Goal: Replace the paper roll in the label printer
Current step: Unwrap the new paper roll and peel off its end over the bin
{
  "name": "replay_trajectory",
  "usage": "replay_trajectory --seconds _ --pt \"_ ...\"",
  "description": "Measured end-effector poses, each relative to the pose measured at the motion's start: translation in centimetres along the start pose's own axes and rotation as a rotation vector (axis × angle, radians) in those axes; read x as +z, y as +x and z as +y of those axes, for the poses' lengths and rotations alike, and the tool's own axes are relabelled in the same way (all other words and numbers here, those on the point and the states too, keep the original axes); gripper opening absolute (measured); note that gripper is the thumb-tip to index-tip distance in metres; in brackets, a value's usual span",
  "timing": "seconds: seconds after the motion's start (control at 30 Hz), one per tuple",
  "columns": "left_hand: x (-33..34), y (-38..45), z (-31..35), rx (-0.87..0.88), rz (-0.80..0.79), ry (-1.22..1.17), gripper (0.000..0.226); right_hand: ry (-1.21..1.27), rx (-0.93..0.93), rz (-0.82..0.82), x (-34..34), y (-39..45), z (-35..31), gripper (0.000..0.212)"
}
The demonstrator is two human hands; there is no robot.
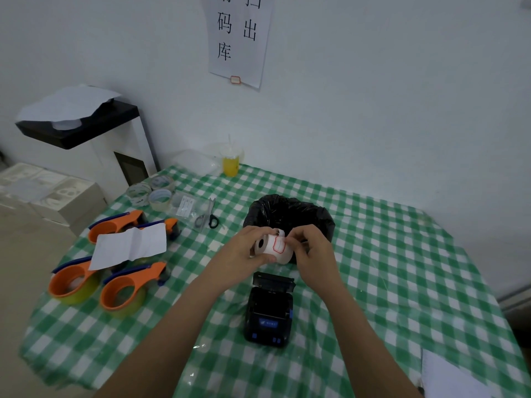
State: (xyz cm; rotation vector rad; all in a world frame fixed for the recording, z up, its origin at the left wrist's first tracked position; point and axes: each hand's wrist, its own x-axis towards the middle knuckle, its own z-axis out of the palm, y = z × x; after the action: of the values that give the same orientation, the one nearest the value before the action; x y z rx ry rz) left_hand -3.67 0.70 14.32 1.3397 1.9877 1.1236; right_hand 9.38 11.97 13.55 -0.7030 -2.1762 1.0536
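Observation:
A white label roll (273, 248) with red-bordered labels and a black core is held above the table, just beyond the printer. My left hand (244, 251) wraps around its left end. My right hand (310, 248) pinches the loose end of the label strip at the roll's top right. The small black label printer (270, 311) lies on the green checked tablecloth below my hands, with its lid flipped open toward the far side and its roll bay showing dark.
A bin lined with a black bag (290, 214) stands right behind my hands. Several orange tape dispensers (120, 291) and a folded paper (129, 245) lie at the left, with tape rolls (155, 193) and scissors (209, 216) beyond. A yellow drink cup (231, 162) stands by the wall.

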Motion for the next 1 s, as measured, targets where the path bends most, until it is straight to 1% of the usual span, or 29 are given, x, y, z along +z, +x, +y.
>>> replay_trajectory --seconds 0.17,0.27,0.33,0.47,0.53,0.63,0.67,0.73,0.8,0.87,0.93,1.0 --pt "0.0 0.0 -0.1 -0.049 0.013 -0.026 0.044 -0.020 -0.040 0.030 -0.1 -0.1 0.1 0.015" --pt "-0.3 0.1 -0.2 -0.076 0.038 -0.051 0.042 -0.054 -0.099 0.015 -0.4 -0.2 -0.2 0.012" --pt "-0.3 0.3 0.0 -0.081 0.037 -0.062 0.042 -0.038 -0.102 0.024 -0.5 -0.1 -0.3 0.012" --pt "-0.3 0.4 0.3 -0.114 0.031 -0.102 0.042 -0.004 -0.106 0.031 -0.7 -0.1 -0.5 0.020" --pt "-0.3 0.4 0.3 -0.131 0.014 -0.118 0.039 -0.010 -0.106 0.022 -0.7 -0.1 -0.5 0.019" --pt "-0.4 0.4 0.4 -0.143 -0.024 -0.102 0.044 -0.006 -0.040 0.002 -0.9 0.2 -0.5 0.010" --pt "-0.5 0.4 0.4 -0.143 -0.035 -0.109 0.045 -0.009 -0.002 -0.022 -0.9 0.3 -0.6 0.010" --pt "-0.8 0.6 0.5 -0.145 -0.045 -0.135 0.045 0.055 0.096 -0.086 -1.1 0.3 -0.8 0.028" --pt "-1.1 0.7 0.7 -0.147 -0.048 -0.144 0.045 0.218 0.204 -0.146 -1.4 0.1 -1.0 0.041" --pt "-1.3 0.7 0.8 -0.145 -0.057 -0.167 0.043 0.356 0.278 -0.209 -1.7 -0.1 -1.0 0.045" --pt "-1.5 0.7 1.1 -0.140 -0.068 -0.230 0.038 0.433 0.312 -0.256 -1.8 -0.1 -1.0 0.043" --pt "-1.6 0.7 1.2 -0.123 -0.070 -0.336 0.032 0.486 0.323 -0.243 -1.7 -0.2 -1.1 0.038"
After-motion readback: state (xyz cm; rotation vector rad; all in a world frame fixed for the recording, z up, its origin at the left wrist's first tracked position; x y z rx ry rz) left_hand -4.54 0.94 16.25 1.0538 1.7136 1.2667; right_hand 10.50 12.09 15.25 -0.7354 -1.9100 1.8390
